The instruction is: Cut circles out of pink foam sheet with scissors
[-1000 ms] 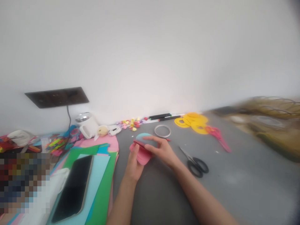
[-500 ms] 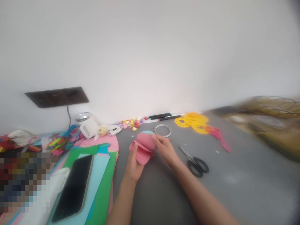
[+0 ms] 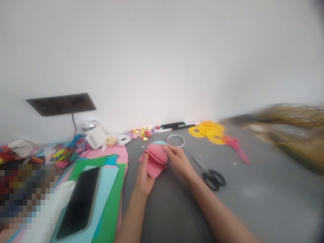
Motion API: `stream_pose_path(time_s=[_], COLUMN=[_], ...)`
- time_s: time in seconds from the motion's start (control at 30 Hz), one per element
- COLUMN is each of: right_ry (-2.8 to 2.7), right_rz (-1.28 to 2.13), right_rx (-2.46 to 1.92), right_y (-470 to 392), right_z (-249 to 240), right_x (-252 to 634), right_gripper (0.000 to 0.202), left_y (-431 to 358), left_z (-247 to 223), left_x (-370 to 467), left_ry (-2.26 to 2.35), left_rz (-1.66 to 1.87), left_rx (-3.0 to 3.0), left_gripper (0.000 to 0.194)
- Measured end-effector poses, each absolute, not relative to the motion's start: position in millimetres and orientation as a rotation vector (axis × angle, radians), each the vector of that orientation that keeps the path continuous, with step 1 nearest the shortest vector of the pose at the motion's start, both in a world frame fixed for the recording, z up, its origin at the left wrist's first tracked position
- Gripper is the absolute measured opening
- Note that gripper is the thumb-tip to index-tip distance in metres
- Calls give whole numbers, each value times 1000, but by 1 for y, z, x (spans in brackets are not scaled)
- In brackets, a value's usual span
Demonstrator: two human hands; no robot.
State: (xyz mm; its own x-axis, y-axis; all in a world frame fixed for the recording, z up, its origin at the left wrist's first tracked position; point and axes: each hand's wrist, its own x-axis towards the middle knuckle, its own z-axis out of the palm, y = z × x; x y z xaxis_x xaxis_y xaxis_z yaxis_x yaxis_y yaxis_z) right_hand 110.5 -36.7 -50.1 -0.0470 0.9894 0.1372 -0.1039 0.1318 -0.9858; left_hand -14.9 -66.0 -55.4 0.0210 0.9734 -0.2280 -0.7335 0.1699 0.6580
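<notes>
Both hands hold up a bundle of folded pink paper circles (image 3: pixel 157 153) above the grey table. My left hand (image 3: pixel 144 177) grips its lower left side, the thumb lying along the folds. At the upper right edge, the thumb and fingers of my right hand (image 3: pixel 176 158) pinch the paper. A light blue paper piece (image 3: pixel 159 142) shows behind the pink layers. Just beyond my right hand lies a silvery ring (image 3: pixel 175 140). Black-handled scissors (image 3: pixel 210 176) rest on the table to the right of it.
At left, a phone (image 3: pixel 79 202) lies on coloured paper sheets (image 3: pixel 110 199). A white mug-shaped object (image 3: pixel 97 136), small paper pieces (image 3: pixel 143 132) and black pens (image 3: pixel 177 125) line the wall. Yellow paper rings (image 3: pixel 211 130) and pink scissors (image 3: pixel 236 148) lie right.
The pink folds between my hands have drawn closer together, and the upper layer has shifted slightly. Both hands keep nearly the same place.
</notes>
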Motion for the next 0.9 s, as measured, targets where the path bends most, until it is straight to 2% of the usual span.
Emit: stream_pose_path(time_s=[0.13,0.4,0.7,0.9], right_ry=[-1362,-1493,-1442,-1464], right_rz=[1072,1156,1256,1121], right_rx=[-1032,-1066,-1060,-950], right_y=[-38,-43,-43,-38], right_z=[-48,-45,-47,-49], right_x=[111,115,112,112], right_gripper=[38,51,41,32], left_y=[-65,-61,-62,-63], left_z=[-57,-63,-60,-55], left_x=[-16,-18,-17,-15], left_ry=[726,740,716,688], left_rz=[1385,1413,1423,1377], left_rx=[390,330,321,375], left_gripper=[21,24,22,28])
